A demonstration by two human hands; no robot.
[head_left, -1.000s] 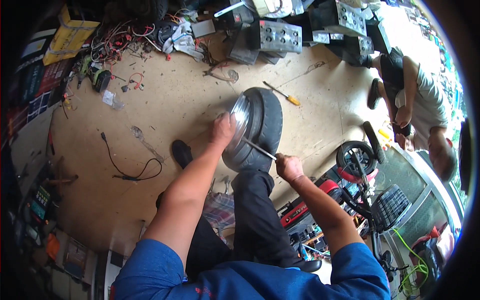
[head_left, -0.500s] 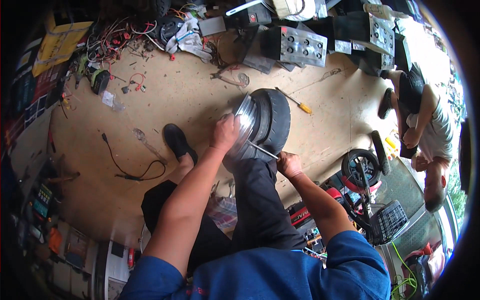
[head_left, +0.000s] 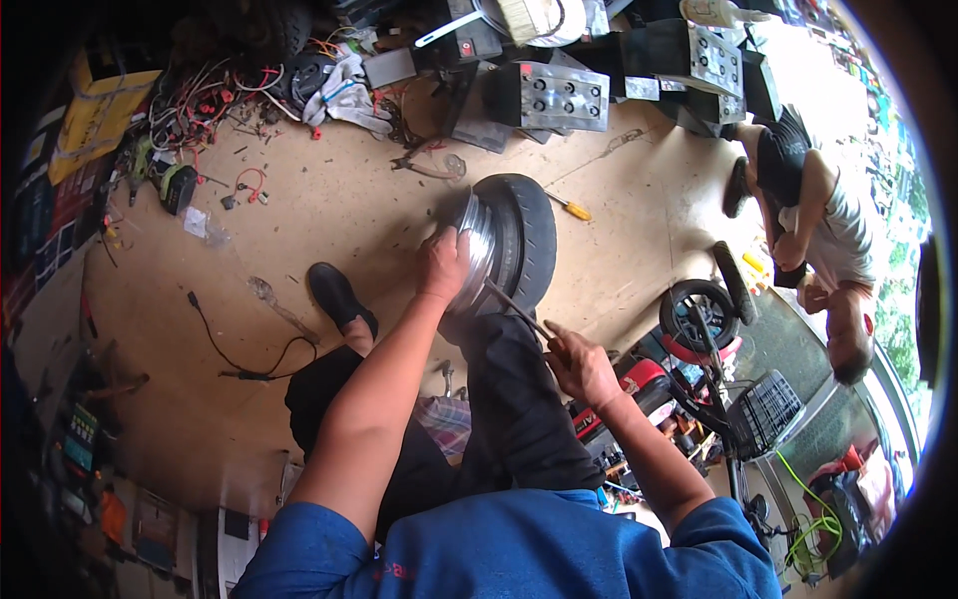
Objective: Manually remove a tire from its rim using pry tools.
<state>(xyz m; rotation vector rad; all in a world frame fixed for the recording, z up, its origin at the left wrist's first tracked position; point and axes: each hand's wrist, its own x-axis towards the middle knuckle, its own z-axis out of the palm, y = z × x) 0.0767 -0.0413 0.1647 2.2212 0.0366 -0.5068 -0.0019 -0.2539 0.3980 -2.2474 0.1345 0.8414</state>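
Note:
A black rubber tyre point(head_left: 537, 240) stands upright on the floor in front of my knee, with a shiny metal wheel rim point(head_left: 479, 240) on its left side. My left hand point(head_left: 443, 264) is closed round the edge of the rim. In my right hand point(head_left: 583, 367) is a thin metal tyre lever point(head_left: 517, 310), slanting up to the left. The lever's far tip meets the wheel low down by the rim; whether it sits under the tyre's edge I cannot tell. My trouser leg hides the bottom of the tyre.
Beyond the tyre lies a yellow-handled screwdriver point(head_left: 572, 209). Several batteries point(head_left: 561, 97) and tangled wires point(head_left: 205, 100) line the far side. A black cable point(head_left: 249, 375) is on the floor to the left. At right are a red scooter point(head_left: 649, 384) and a crouching person point(head_left: 813, 210).
My right hand has come down nearer to me, and the lever slants more steeply. My left hand stays on the rim. The whole view has shifted slightly.

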